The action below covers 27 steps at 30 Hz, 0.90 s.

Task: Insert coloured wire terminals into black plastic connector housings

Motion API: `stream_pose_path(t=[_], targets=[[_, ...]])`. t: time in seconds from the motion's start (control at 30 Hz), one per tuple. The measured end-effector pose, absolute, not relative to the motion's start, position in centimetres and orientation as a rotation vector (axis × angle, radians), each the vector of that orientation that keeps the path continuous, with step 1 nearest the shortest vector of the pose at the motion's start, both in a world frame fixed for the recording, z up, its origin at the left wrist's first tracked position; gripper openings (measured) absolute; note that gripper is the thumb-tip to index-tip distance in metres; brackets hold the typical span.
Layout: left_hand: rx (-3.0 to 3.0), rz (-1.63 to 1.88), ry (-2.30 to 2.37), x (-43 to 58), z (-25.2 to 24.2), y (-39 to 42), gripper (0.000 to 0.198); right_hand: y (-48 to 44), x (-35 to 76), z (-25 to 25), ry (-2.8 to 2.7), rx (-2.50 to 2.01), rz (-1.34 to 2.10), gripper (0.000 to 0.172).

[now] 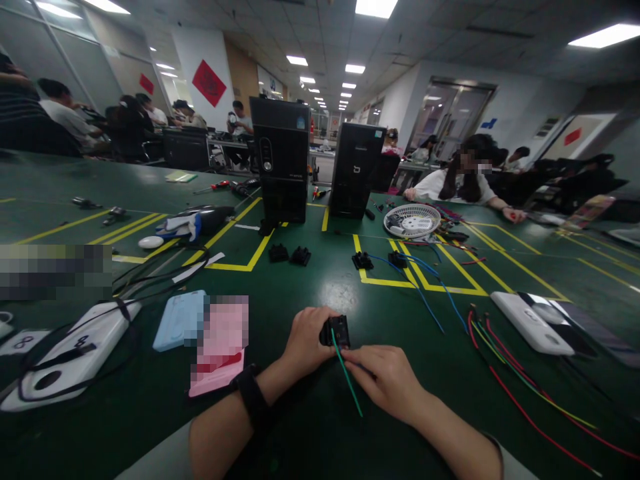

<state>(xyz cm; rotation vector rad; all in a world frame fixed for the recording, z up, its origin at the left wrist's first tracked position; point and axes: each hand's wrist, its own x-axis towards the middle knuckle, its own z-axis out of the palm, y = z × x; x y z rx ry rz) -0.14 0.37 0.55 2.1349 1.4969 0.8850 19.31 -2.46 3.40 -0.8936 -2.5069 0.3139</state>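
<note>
My left hand (309, 339) is closed around a small black connector block (340, 329), held just above the green table. A green wire (349, 383) runs from the block down toward me, its free end hanging. My right hand (387, 380) pinches the green wire close to where it meets the block; whether the wire is fixed inside cannot be seen. Beyond my hands lie two similar black blocks (301, 256) without wires. To their right, two more black blocks (363, 261) have blue wires (427, 310) attached.
Red, green and yellow wires (505, 363) lie at the right, beside a white device (533, 323). On the left are a pink pouch (220, 373), a light blue case (173, 320) and a white device with black cable (95, 333). Black towers (283, 160) and a white basket (400, 227) stand farther back.
</note>
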Motion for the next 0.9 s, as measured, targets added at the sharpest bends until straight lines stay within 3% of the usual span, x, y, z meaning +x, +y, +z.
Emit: stream_pose_path(t=[0.9], targets=[[2.133, 0.891, 1.486, -0.25, 0.81, 0.31, 0.040, -2.28, 19.55, 3.43, -2.463, -0.856, 0.159, 0.020]])
